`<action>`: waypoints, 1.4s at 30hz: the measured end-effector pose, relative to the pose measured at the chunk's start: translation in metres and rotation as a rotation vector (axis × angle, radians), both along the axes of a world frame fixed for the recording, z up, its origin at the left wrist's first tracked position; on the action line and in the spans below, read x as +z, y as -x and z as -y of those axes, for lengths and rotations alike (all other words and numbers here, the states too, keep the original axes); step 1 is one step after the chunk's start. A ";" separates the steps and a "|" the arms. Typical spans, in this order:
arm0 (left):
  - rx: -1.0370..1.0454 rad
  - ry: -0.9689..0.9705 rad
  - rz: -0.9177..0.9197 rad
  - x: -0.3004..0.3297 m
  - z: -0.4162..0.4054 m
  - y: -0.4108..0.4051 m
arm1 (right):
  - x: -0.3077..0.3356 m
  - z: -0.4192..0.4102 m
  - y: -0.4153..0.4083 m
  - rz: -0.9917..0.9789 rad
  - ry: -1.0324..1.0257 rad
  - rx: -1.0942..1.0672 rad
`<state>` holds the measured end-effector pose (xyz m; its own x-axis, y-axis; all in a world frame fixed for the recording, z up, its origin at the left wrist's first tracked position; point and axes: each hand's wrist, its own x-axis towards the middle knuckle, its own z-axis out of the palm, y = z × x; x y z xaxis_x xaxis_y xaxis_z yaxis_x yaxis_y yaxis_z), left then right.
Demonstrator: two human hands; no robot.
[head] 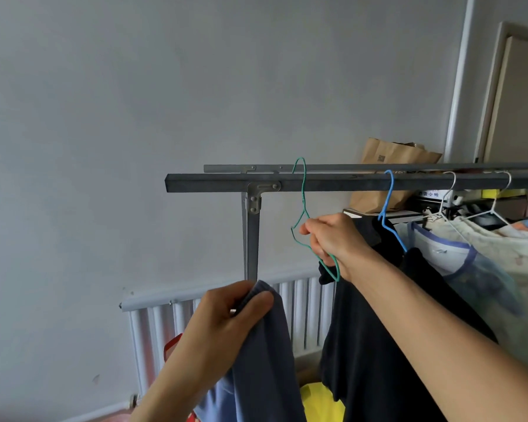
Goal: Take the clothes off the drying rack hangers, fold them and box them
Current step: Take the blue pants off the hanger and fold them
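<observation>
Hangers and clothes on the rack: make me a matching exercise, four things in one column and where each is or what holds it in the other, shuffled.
Things:
1. green hanger
2. blue hanger
3. blue-grey garment
4. paper bag

States:
A. gripped at its top edge by the left hand
B. behind the rack, by the wall
C. hooked on the rail with a dark garment on it
D. bare, held by the right hand

Pairs: 1-D, 2-C, 3-A, 4-B

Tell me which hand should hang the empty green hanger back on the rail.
Right. The right hand already grips the green hanger, its hook just above the rail. The left hand grips the blue garment.
</observation>
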<state>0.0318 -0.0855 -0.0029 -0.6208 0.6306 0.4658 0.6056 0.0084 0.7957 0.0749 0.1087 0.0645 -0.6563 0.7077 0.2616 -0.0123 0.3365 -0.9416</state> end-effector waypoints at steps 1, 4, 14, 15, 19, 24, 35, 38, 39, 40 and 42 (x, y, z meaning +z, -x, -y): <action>-0.018 -0.003 0.013 0.003 0.003 0.000 | -0.003 -0.001 0.002 0.028 0.005 0.005; -0.093 -0.003 0.091 0.009 0.007 0.001 | -0.016 -0.005 0.006 0.075 0.013 0.026; -0.243 -0.021 0.266 0.037 -0.012 -0.009 | -0.035 -0.019 -0.034 0.111 -0.331 -0.122; -0.250 -0.007 0.265 0.039 -0.014 -0.010 | -0.034 -0.015 -0.046 -0.009 -0.395 -0.157; -0.337 0.027 0.185 0.048 -0.030 -0.020 | -0.020 0.006 -0.089 -0.080 -0.358 0.348; -0.253 0.008 0.008 0.064 -0.062 -0.042 | -0.017 0.003 -0.107 -0.085 -0.438 0.432; -0.360 0.199 -0.121 0.056 -0.096 -0.067 | 0.020 -0.086 -0.193 -0.245 -0.527 0.166; -0.277 0.165 -0.306 0.071 -0.111 -0.078 | 0.022 -0.108 -0.221 -0.148 -0.640 0.133; -0.224 0.158 -0.376 0.077 -0.117 -0.083 | 0.021 -0.113 -0.229 -0.115 -0.678 0.124; -0.174 0.153 -0.447 0.081 -0.123 -0.088 | 0.021 -0.118 -0.236 -0.083 -0.713 0.112; -0.117 0.170 -0.559 0.089 -0.134 -0.100 | 0.020 -0.126 -0.251 -0.043 -0.778 0.085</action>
<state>0.1319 0.0488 0.0857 -0.2322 0.7744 0.5885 0.9370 0.0157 0.3491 0.3257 0.2345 0.0845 -0.6780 0.2584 0.6881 -0.0989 0.8956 -0.4338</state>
